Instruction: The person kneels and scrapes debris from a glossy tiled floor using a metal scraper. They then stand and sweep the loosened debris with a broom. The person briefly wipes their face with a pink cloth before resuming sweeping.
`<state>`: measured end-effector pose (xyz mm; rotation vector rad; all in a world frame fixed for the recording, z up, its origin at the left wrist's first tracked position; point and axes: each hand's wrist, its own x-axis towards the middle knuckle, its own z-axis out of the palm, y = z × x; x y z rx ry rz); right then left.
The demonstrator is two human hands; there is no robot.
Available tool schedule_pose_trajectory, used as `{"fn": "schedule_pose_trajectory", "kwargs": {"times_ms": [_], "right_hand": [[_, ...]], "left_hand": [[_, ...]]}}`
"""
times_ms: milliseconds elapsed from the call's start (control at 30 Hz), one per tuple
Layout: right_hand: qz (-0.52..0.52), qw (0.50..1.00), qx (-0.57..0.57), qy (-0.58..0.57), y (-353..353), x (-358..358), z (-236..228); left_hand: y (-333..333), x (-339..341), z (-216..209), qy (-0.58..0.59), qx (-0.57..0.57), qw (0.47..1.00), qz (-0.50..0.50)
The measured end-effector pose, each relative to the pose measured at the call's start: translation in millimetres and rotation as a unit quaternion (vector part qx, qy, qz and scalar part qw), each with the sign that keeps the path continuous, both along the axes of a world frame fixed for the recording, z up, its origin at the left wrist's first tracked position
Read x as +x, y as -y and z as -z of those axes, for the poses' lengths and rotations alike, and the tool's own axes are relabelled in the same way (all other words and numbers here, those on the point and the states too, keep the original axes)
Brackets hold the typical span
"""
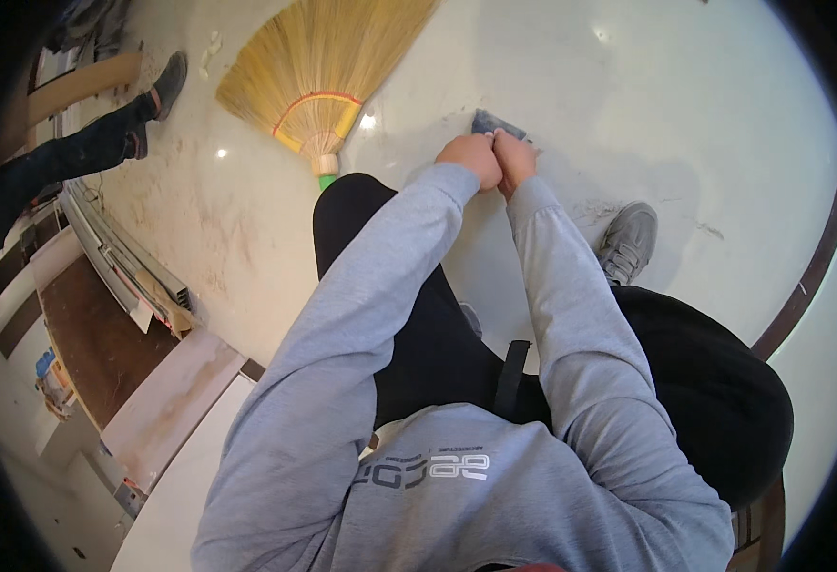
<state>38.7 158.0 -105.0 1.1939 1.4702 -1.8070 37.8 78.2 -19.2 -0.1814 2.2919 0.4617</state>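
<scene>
Both my hands are closed together in front of me, low over the pale floor. My left hand [472, 158] and my right hand [514, 157] meet around the handle end of what looks like a scraper with a dark, wide, flat blade [497, 124]. The blade sticks out beyond my fingers against the floor; its handle is hidden in my grip. Left of my hands lies a fan-shaped straw broom [318, 81] with yellow and red binding. Its green handle [327, 179] passes out of sight by my knee.
I crouch, with my grey shoe [630, 238] right of my hands. Dark smudges and dust mark the floor around the blade. At the left, another person's leg [75, 157] reaches in. Long strips [128, 253] and boards [175, 405] lie stacked below it.
</scene>
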Motion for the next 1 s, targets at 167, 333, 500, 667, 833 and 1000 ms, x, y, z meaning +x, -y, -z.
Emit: {"fn": "schedule_pose_trajectory", "kwargs": {"times_ms": [167,333,500,667,833,1000], "right_hand": [[0.065,0.987,-0.144,0.020,2,-9,-5],[0.005,0.998,0.054,0.026,-13,12,66],[0.031,0.996,-0.084,0.007,17,-11,3],[-0.216,0.960,0.094,-0.153,-14,14,101],[-0.035,0.994,-0.093,0.045,19,-15,-26],[-0.018,1.000,-0.009,0.021,20,13,11]], "left_hand": [[-1,-27,-13,0.107,-0.033,0.993,-0.036],[-10,4,22,-0.056,-0.003,0.995,0.085],[11,-22,-20,0.059,-0.039,0.997,0.002],[-2,5,10,-0.082,-0.010,0.993,0.088],[22,-20,-12,0.099,-0.025,0.995,-0.021],[15,4,-7,0.016,-0.025,0.999,0.037]]}}
